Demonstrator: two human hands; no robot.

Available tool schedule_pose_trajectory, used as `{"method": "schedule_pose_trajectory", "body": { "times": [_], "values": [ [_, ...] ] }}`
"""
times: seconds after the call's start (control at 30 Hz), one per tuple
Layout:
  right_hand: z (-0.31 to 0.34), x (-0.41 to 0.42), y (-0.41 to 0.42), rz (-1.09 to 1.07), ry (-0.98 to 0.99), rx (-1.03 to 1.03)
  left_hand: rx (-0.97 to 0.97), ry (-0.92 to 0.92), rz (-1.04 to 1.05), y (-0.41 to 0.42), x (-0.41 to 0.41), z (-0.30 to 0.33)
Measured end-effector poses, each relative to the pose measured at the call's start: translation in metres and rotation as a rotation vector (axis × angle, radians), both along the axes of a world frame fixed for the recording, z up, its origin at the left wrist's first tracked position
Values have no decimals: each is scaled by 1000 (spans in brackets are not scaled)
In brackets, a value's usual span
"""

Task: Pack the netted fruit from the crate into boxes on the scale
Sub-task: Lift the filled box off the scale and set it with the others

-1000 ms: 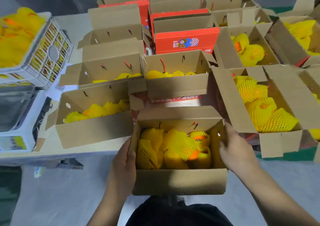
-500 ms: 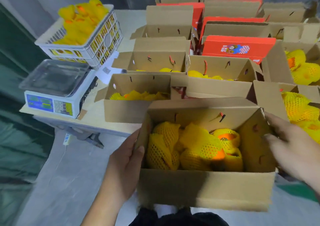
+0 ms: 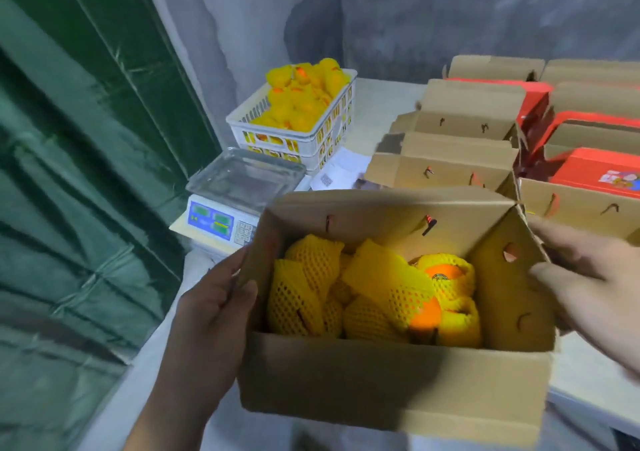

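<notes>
2 hands carry the open cardboard box in front of you, 1 on each end. Your left hand lies against the box's left wall, thumb hooked over the top edge and fingers running along the outside, so it grips that wall. Your right hand is blurred; its thumb rests on the inner face of the right end flap while the fingers go behind the flap, pinching it. The hands are well apart, with the whole box between them.

Inside the box lies the netted fruit, several pieces wrapped in yellow foam mesh, with orange skin showing through on 2 of them toward the right.

Beyond the box's left corner stands the scale on the worktop, its clear tray bare. Just behind the scale sits the white crate, heaped with more yellow-netted fruit. To the right of the crate, rows of other cardboard boxes stand with their flaps up, and red boxes sit among them toward the right edge. A green curtain hangs along the left side.
</notes>
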State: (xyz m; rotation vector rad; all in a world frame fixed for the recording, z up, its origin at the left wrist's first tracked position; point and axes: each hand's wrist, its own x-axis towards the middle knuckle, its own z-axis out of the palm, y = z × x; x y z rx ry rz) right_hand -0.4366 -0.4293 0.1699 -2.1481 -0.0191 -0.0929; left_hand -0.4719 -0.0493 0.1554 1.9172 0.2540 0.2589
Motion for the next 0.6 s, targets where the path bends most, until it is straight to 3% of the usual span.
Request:
{"method": "schedule_pose_trajectory", "body": {
  "times": [0.2, 0.3, 0.6],
  "values": [
    [-15, 61, 120, 83, -32, 34, 96, -64, 68, 113, 36, 14],
    [-22, 96, 166, 84, -52, -56, 143, -97, 50, 150, 66, 21],
    [-41, 241, 251, 45, -37, -121, 188, -89, 35, 236, 213, -6]
  ]
}}
